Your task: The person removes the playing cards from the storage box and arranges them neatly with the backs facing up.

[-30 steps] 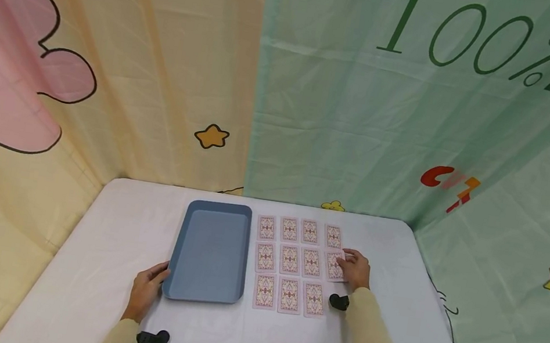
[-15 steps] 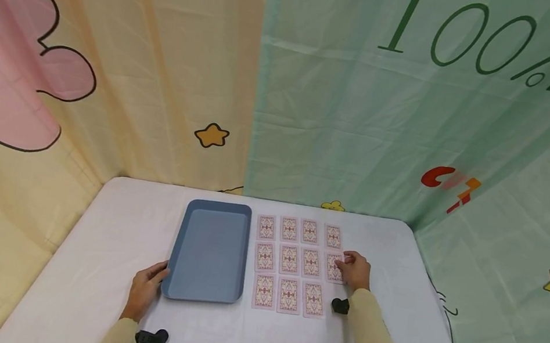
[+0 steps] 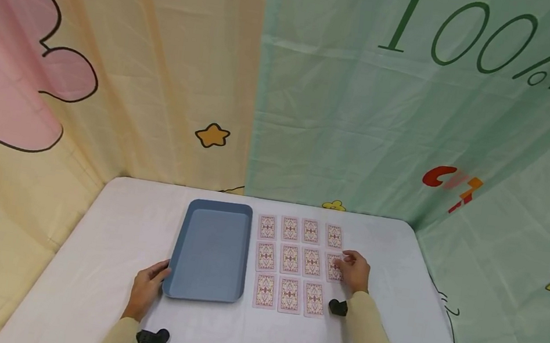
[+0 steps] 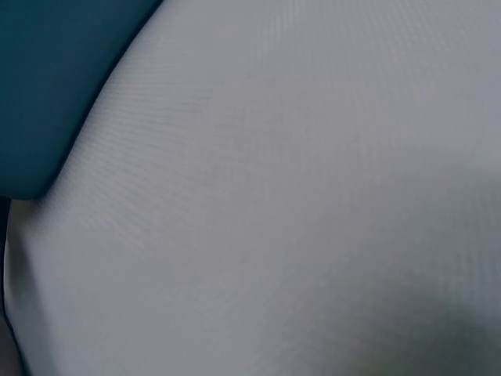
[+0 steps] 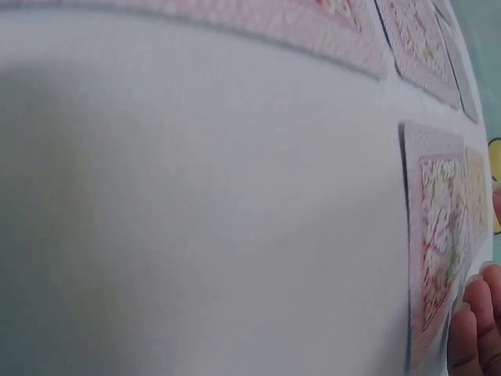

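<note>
My left hand holds the near-left edge of a blue-grey tray, its fingers at the rim. In the left wrist view a corner of the tray shows, and the hand is mostly out of frame. At the right end of the middle row lies a face-down playing card with a red patterned back. My right hand rests over its right side, thumb and fingers apart. The right wrist view shows that card flat on the cloth, with fingertips right at its edge.
Several more face-down playing cards lie in three rows right of the tray; the front row is one shorter. A white cloth covers the table. Printed curtains stand behind and beside it. Black wrist cameras hang near both wrists.
The card under my right hand, slightly shifted to the right a second ago, now lies flat in its row. The right fingers have loosened from it. My left hand and the tray stay put.
</note>
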Available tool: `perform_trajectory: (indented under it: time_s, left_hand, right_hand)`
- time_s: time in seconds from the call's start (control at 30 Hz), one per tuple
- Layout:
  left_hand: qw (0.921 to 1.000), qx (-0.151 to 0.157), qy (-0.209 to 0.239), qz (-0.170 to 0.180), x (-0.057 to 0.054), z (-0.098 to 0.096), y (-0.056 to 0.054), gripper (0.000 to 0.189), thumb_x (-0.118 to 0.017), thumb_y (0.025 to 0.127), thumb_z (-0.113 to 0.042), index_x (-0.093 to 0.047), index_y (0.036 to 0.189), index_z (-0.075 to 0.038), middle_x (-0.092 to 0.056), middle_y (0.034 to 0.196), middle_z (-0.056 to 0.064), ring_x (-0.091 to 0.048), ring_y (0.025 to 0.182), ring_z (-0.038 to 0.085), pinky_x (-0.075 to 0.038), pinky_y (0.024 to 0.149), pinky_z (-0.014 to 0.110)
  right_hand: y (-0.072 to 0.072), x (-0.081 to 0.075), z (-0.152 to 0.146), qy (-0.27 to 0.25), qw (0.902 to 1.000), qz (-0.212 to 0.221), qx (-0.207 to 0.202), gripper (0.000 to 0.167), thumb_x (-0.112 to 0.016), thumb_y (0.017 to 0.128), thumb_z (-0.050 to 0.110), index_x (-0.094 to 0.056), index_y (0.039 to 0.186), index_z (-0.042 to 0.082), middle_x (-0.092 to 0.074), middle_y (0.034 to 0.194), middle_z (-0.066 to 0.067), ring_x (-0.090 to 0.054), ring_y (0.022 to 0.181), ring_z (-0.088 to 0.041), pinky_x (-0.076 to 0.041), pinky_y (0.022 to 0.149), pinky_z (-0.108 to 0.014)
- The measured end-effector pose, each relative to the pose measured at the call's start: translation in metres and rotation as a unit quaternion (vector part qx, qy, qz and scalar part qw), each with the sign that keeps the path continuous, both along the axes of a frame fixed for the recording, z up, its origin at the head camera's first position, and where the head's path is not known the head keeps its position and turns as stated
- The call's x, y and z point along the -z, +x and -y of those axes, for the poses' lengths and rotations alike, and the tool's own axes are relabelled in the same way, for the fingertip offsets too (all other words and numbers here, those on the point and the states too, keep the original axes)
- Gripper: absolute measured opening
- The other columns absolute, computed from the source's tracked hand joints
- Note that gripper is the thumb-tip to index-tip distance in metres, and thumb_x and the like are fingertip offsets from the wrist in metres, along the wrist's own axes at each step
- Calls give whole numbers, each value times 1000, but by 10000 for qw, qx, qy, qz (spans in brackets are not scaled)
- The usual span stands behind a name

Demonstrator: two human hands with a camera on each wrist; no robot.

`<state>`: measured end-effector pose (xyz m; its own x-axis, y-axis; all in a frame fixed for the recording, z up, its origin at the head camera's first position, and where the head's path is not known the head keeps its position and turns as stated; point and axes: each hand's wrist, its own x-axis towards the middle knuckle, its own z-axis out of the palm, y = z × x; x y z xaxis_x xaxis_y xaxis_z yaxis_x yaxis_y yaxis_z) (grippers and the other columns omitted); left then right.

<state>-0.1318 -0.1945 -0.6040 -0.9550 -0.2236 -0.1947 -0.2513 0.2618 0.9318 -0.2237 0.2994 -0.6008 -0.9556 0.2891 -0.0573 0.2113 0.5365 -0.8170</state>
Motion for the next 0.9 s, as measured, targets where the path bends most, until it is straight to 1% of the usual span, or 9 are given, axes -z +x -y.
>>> perform_trajectory:
  time_s: [0.07, 0.13, 0.27, 0.37, 0.47, 0.53, 0.63, 0.8, 0.9]
  left_hand:
    - [10000, 41, -6, 23, -1, 0, 1, 41, -52, 99, -13, -50, 135, 8, -51, 137, 25, -49, 124, 26, -35, 79, 1]
    - [9999, 100, 14, 8, -1, 0, 1, 43, -51, 100, -14, -48, 137, 8, -49, 139, 26, -45, 128, 33, -33, 80, 0]
    - [9998, 194, 35, -68, -1, -2, 0, 45, -52, 100, -15, -45, 139, 7, -47, 140, 26, -44, 129, 34, -33, 81, 1]
    - [9996, 235, -110, -98, 1, -3, -2, 48, -55, 99, -14, -44, 141, 4, -48, 140, 25, -47, 126, 35, -37, 84, 7]
    - [9989, 265, -358, -177, 2, -4, -3, 50, -58, 97, -12, -42, 142, 5, -48, 138, 27, -51, 123, 38, -44, 93, 23]
    - [9977, 317, -554, -241, 1, -4, -3, 53, -58, 96, -11, -40, 142, 6, -47, 138, 29, -51, 121, 40, -45, 97, 37]
    - [9964, 439, -678, -268, -1, -3, -3, 58, -59, 95, -10, -34, 145, 6, -43, 141, 30, -47, 125, 42, -39, 101, 50]
    - [9946, 648, -774, -227, -8, -2, -7, 69, -61, 95, -13, -23, 150, 4, -36, 147, 26, -36, 133, 42, -30, 108, 51]
    - [9911, 787, -1060, -159, -18, -1, -13, 77, -63, 95, -21, -17, 152, 1, -30, 150, 26, -31, 135, 42, -26, 110, 53]
  right_hand:
    - [0, -1, 4, 12, 10000, -76, -33, 34, -73, 84, 5, -63, 114, -7, -59, 94, -17, -56, 86, -28, -45, 76, -37]
    - [0, -2, 9, 41, 9998, -145, -93, 34, -72, 85, 5, -63, 115, -6, -60, 96, -17, -56, 88, -28, -46, 78, -38]
    - [-2, -4, 18, -19, 9995, -200, -238, 34, -71, 86, 6, -62, 117, -6, -60, 101, -19, -56, 91, -30, -47, 81, -42]
    - [-2, -6, 23, -88, 9990, -193, -397, 37, -70, 87, 7, -60, 120, -6, -60, 108, -22, -55, 96, -32, -46, 85, -45]
    - [-2, -6, 29, -130, 9979, -230, -583, 39, -71, 86, 8, -59, 121, -6, -60, 115, -24, -55, 103, -34, -45, 90, -47]
    - [-2, -6, 34, -170, 9970, -267, -713, 40, -72, 86, 9, -59, 121, -6, -59, 120, -25, -55, 108, -36, -44, 93, -48]
    - [-1, -9, 42, -186, 9956, -269, -877, 41, -72, 86, 10, -59, 122, -6, -57, 123, -26, -53, 113, -38, -43, 97, -50]
    - [0, -22, 52, -209, 9940, -63, -1074, 46, -70, 89, 16, -56, 129, -2, -51, 136, -24, -46, 123, -39, -38, 101, -54]
    - [-1, -27, 58, -170, 9927, 110, -1187, 51, -69, 90, 20, -53, 134, 2, -45, 143, -22, -41, 129, -40, -36, 103, -56]
